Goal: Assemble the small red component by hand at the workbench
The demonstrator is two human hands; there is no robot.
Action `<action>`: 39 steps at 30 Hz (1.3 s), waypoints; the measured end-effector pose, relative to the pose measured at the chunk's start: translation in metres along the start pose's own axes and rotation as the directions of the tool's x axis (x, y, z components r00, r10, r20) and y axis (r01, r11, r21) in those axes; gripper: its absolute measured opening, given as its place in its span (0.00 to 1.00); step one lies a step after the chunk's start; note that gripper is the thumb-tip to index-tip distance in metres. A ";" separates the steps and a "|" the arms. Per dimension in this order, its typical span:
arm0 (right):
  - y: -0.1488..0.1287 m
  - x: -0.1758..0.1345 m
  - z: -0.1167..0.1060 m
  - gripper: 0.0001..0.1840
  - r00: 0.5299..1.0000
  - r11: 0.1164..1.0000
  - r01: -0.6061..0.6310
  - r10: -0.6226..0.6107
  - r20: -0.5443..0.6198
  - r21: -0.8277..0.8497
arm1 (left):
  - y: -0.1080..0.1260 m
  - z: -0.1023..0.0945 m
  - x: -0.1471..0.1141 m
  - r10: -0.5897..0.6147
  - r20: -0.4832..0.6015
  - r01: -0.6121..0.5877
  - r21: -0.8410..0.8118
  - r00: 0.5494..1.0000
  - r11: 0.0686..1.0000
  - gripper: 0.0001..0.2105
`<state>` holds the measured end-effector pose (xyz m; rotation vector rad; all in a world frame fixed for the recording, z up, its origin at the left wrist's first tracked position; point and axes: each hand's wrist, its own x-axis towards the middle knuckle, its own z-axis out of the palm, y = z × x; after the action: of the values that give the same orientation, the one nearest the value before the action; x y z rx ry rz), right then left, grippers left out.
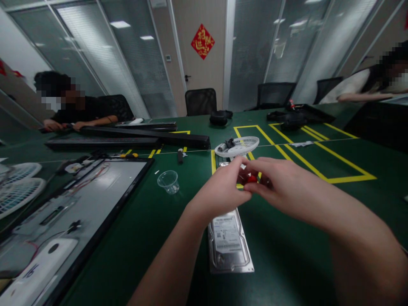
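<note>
My left hand point(223, 187) and my right hand point(277, 180) meet above the table, fingers curled in towards each other. A small red object point(252, 179) shows between them, against my right thumb and fingers. Its kind is hidden, as is whatever the left fingertips pinch. Right below the hands, a silver hard drive point(230, 244) lies flat, label up, its far part covered by my left hand. Just beyond the hands sits a white plastic basket point(250, 144) with dark small parts in it. To the left stands a clear plastic cup point(168, 182).
A large opened display panel point(105, 191) fills the left side, with a white device point(41, 267) on it. Long black bars point(127, 138) lie farther back. Yellow tape point(350, 178) marks the green table. One person sits far left, another far right.
</note>
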<state>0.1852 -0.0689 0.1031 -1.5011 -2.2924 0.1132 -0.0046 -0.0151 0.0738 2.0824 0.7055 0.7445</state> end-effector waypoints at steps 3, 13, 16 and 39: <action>-0.001 0.002 -0.001 0.23 0.995 0.995 0.096 -0.095 -0.015 0.039 | 0.002 0.000 0.000 0.007 -0.012 -0.007 0.015 1.000 1.000 0.20; -0.001 0.001 0.001 0.10 0.999 0.999 -0.038 0.038 0.003 -0.014 | 0.002 0.000 0.001 -0.023 0.011 0.023 0.031 1.000 0.999 0.18; -0.002 0.000 0.000 0.16 0.999 0.999 0.038 -0.038 -0.014 0.022 | 0.001 0.000 0.001 -0.007 -0.008 0.007 0.046 1.000 0.999 0.15; 0.001 0.002 0.001 0.11 0.999 0.999 0.039 -0.039 -0.006 -0.007 | 0.003 0.000 0.001 -0.005 0.017 0.005 0.009 1.000 1.000 0.16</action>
<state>0.1851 -0.0664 0.1025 -1.4571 -2.3185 0.0902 -0.0033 -0.0163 0.0765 2.0926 0.7053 0.7212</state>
